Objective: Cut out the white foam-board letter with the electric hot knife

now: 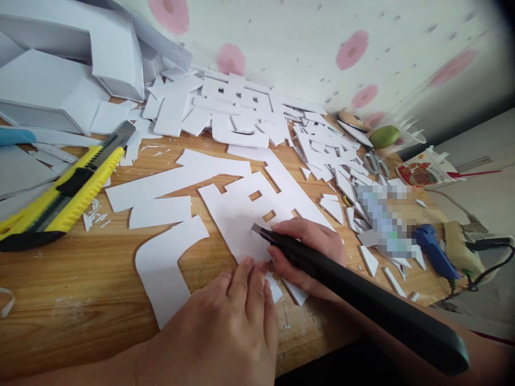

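Note:
A white foam-board piece [237,220] with two small rectangular cut-outs lies on the wooden table, below the middle of the view. My left hand [237,311] rests on its near edge, fingers stretched out and lying flat. Between the fingers of my right hand [314,246] is a black craft knife [362,292], its handle slanting towards the lower right. The knife's blade tip is over the board, just left of the lower cut-out; whether it has entered the board I cannot tell. Curved white strips [161,257] lie to the left of the piece.
A large yellow utility knife [76,187] appears at the left. Cut white shapes and scraps [241,112] are heaped along the back, beside a white box-like form [52,80]. On the right are scissors [376,163], a blue hot-glue gun [436,249] and a power strip [462,246].

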The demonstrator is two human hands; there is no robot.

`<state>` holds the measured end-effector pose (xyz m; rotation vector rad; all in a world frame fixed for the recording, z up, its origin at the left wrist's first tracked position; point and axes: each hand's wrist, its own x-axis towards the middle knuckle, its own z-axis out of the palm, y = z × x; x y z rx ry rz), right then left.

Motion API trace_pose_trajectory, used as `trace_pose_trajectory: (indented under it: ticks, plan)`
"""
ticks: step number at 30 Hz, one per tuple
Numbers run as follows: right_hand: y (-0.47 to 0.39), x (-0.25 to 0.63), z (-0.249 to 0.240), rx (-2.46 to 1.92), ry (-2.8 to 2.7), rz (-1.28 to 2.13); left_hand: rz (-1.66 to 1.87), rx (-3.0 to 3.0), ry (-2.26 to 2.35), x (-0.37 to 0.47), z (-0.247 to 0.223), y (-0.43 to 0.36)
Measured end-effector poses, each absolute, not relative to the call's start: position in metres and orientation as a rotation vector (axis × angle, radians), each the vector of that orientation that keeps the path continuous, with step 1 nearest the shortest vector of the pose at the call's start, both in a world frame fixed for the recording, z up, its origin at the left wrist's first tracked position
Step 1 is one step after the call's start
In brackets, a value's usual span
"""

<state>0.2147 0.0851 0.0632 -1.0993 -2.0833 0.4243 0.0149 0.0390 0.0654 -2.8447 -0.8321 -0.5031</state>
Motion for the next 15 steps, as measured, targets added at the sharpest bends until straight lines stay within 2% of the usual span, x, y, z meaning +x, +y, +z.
trace_pose_trajectory:
  ticks: [15]
  plan:
    - [0.086, 0.215, 0.064, -1.01, -2.109, 0.366, -0.518, -2.808, -0.854, 0.015, 0.058, 0.037]
